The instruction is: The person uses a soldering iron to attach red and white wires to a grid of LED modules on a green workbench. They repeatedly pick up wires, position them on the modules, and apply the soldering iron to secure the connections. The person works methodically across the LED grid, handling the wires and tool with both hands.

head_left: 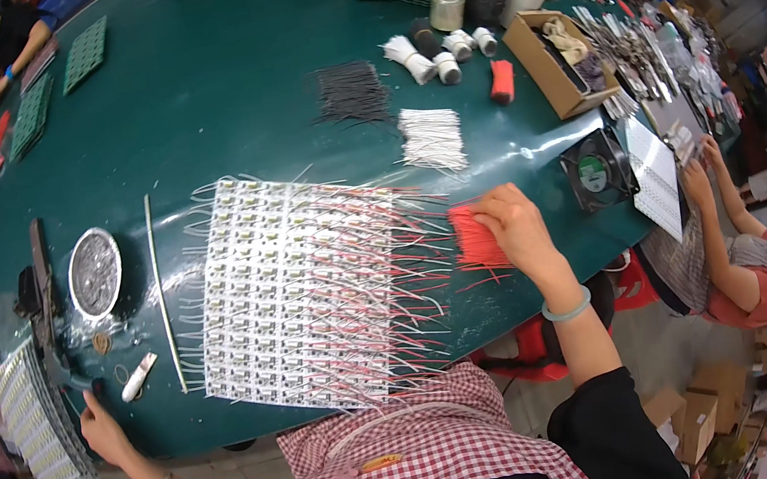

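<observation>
In front of me lies a large white panel of small circuit boards (280,287), with many red and white wires sticking out toward the right. My right hand (513,223) is over a pile of short red wires (477,242) right of the panel, its fingertips pinched together on red wire. How many wires they hold cannot be made out. At the table's left front edge, my left hand (107,433) is closed around a small dark handle-like thing (98,388), mostly hidden. Beside it is a dark stand (36,298) with a long bar.
Nearby are an oval dish (95,274), a thin pale rod (163,292) and a white tool (139,378). White wires (432,139), black wires (353,93), a cardboard box (556,58) and a fan (597,170) stand farther right. A co-worker (754,269) sits at the right.
</observation>
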A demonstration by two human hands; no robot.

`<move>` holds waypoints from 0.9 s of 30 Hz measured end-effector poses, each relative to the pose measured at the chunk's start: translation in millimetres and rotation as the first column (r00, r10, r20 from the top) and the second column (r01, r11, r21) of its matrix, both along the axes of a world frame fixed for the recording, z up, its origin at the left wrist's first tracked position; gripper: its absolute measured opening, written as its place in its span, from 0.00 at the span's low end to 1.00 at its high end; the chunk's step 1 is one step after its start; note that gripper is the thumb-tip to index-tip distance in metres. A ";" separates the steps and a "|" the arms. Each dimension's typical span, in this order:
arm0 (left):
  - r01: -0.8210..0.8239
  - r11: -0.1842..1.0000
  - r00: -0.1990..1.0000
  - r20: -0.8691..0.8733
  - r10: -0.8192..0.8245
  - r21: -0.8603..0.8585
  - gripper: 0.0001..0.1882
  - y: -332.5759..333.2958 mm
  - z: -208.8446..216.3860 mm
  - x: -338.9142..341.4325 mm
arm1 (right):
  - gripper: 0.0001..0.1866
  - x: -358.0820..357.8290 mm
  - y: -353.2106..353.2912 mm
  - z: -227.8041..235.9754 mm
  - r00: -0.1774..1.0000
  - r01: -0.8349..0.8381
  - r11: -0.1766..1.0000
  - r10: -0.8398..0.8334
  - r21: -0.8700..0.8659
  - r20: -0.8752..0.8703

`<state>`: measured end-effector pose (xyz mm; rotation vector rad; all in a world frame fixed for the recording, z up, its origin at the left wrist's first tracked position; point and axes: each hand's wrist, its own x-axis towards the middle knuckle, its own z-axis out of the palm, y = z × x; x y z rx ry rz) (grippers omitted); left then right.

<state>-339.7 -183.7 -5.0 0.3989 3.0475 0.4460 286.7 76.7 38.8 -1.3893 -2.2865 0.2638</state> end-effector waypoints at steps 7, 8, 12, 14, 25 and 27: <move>0.007 0.988 0.999 -0.047 0.001 0.157 0.43 18.4 -7.6 -33.0 | 0.05 -7.1 1.1 7.9 1.000 -0.020 1.000 0.020 -0.013 0.023; -0.019 0.993 0.999 -0.036 0.024 0.118 0.42 20.8 -6.8 -36.9 | 0.05 -6.8 1.5 7.1 1.000 -0.026 1.000 0.026 -0.015 0.011; 0.008 0.987 0.989 -0.145 0.015 0.160 0.38 26.5 -12.5 -55.2 | 0.05 -3.2 1.9 5.4 1.000 -0.027 1.000 0.027 0.004 0.010; -0.014 0.984 0.990 -0.134 0.038 0.176 0.35 28.1 -14.7 -67.2 | 0.05 -5.8 1.0 9.3 1.000 -0.029 0.999 0.029 0.029 -0.012; -0.469 0.320 0.866 0.500 -0.016 0.823 0.13 4.9 -12.3 -73.9 | 0.04 -2.4 1.3 18.0 0.997 0.066 0.997 -0.068 -0.039 -0.049; -0.520 0.140 0.844 0.532 -0.066 0.843 0.07 1.6 -13.0 -63.5 | 0.04 3.4 1.8 19.6 0.996 0.066 0.996 -0.069 -0.053 -0.051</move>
